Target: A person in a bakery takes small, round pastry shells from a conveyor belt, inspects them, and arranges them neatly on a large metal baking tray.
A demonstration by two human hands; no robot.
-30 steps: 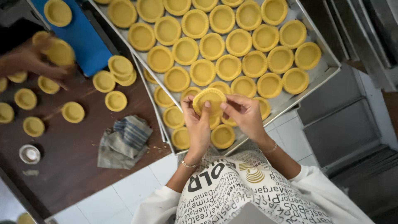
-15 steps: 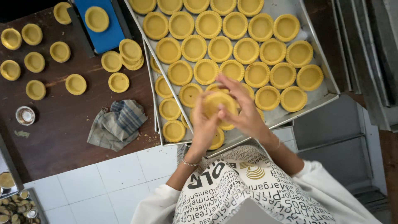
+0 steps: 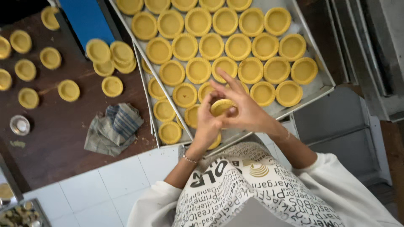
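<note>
Both my hands hold one yellow tart shell (image 3: 221, 106) above the near edge of a metal baking tray (image 3: 316, 89). My left hand (image 3: 208, 122) cups it from below and the left, thumb pressed at its rim. My right hand (image 3: 243, 108) pinches it from the right, with two fingers stretched out over the tray. The tray is filled with rows of several pastry-lined tart shells (image 3: 211, 46). A second tray (image 3: 147, 90) with more shells lies partly under it on the left.
On the dark wooden table (image 3: 54, 138) lie several loose tart shells (image 3: 69, 90), a small stack of shells (image 3: 122, 54), a crumpled striped cloth (image 3: 113, 128), an empty metal tart tin (image 3: 19, 125) and a blue board (image 3: 86, 19). Metal racks (image 3: 370, 50) stand at the right.
The view has shifted, so the trays sit higher and further right. My hands have turned the shell and closed more around it. Another person's hand, seen at the left earlier, is gone.
</note>
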